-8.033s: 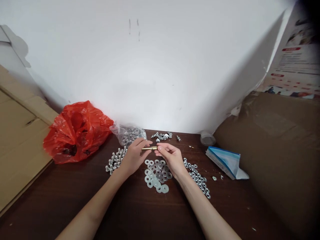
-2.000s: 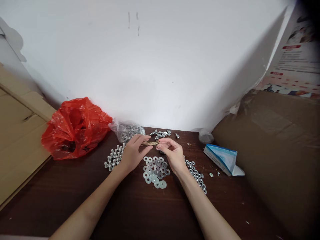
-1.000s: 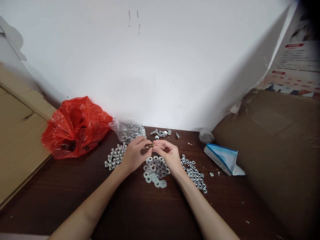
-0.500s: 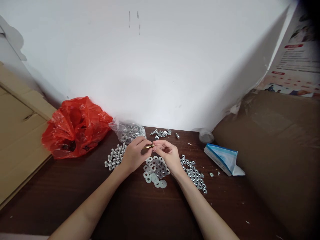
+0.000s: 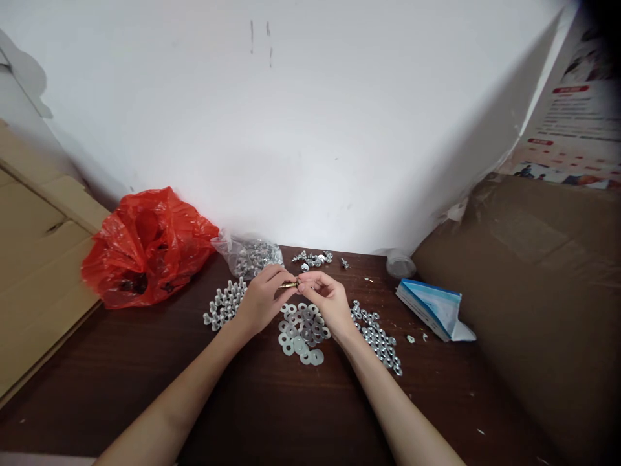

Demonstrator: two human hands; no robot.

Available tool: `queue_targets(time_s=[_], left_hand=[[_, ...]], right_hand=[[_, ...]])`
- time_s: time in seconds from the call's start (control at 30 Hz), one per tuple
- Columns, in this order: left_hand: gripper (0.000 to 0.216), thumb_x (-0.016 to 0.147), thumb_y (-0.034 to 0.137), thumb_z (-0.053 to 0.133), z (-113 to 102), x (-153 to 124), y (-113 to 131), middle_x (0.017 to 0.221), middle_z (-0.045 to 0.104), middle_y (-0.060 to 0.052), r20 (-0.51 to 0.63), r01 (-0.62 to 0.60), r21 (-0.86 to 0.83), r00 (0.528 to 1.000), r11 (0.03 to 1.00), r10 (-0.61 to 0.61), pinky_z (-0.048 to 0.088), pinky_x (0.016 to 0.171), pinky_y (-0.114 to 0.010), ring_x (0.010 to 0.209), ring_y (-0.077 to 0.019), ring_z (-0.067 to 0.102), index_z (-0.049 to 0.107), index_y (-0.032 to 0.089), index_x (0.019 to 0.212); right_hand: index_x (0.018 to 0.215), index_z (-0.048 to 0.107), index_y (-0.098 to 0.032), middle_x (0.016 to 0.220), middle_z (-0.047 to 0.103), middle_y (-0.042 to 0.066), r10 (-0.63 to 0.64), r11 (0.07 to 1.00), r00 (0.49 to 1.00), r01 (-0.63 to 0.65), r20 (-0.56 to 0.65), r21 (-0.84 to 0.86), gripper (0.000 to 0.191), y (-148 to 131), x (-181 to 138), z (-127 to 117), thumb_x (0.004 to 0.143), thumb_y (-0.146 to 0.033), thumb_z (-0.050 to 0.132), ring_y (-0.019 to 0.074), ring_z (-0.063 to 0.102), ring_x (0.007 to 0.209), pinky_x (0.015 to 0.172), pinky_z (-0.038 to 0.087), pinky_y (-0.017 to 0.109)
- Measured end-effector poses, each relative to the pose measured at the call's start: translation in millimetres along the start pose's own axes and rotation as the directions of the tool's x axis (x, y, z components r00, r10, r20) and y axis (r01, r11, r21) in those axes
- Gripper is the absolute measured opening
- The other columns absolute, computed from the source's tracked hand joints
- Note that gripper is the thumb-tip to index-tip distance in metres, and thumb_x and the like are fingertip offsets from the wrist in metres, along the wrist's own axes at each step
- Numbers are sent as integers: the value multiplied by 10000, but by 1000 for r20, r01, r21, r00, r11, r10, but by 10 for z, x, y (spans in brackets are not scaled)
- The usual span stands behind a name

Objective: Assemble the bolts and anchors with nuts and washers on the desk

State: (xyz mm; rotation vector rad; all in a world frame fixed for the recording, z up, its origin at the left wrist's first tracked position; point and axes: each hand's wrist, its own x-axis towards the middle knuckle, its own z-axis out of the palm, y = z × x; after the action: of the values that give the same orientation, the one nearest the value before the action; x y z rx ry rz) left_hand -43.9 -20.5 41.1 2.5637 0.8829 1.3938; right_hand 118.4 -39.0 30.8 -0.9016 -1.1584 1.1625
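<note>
Over the middle of the table, my left hand [image 5: 261, 301] pinches a small bolt [image 5: 289, 285] that lies sideways and looks brass-coloured here. The fingertips of my right hand [image 5: 326, 299] close round its other end; whatever small part they cover cannot be made out. Just below the hands spreads a pile of flat washers [image 5: 301, 333]. Beside my left hand several bolts [image 5: 224, 304] stand on their heads. A group of nuts [image 5: 381, 343] lies to the right of my right wrist.
At the back are a clear bag of hardware [image 5: 255, 257] and some assembled bolts [image 5: 315, 260]. A red plastic bag [image 5: 145, 249] sits at the left near a cardboard box [image 5: 43, 259]. A round clear container [image 5: 400, 265] and a blue-white packet [image 5: 431, 309] lie at the right.
Both hands stay almost in place. The fingers shift only slightly round the bolt.
</note>
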Motion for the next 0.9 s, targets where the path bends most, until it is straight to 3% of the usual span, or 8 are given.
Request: queue_targets(time_s=[0.5,0.9], left_hand=[[80,863,149,544,17,6,6,886,643,-52,-2,-9,27,1000,1000,9,475,813,-353,858,-175,572,598,184,912],[84,856,153,559,6,16,5,878,635,-53,-29,-22,47,999,999,23,478,802,-359,846,-172,569,608,181,918]], right_hand=[[856,681,-210,758,682,8,-16,1000,1000,16,5,-2,234,6,3,-13,673,-333,760,151,624,713,729,517,301],[850,685,-215,869,703,26,-18,1000,1000,18,21,19,217,-5,-1,-9,661,-292,762,169,635,820,805,508,323]])
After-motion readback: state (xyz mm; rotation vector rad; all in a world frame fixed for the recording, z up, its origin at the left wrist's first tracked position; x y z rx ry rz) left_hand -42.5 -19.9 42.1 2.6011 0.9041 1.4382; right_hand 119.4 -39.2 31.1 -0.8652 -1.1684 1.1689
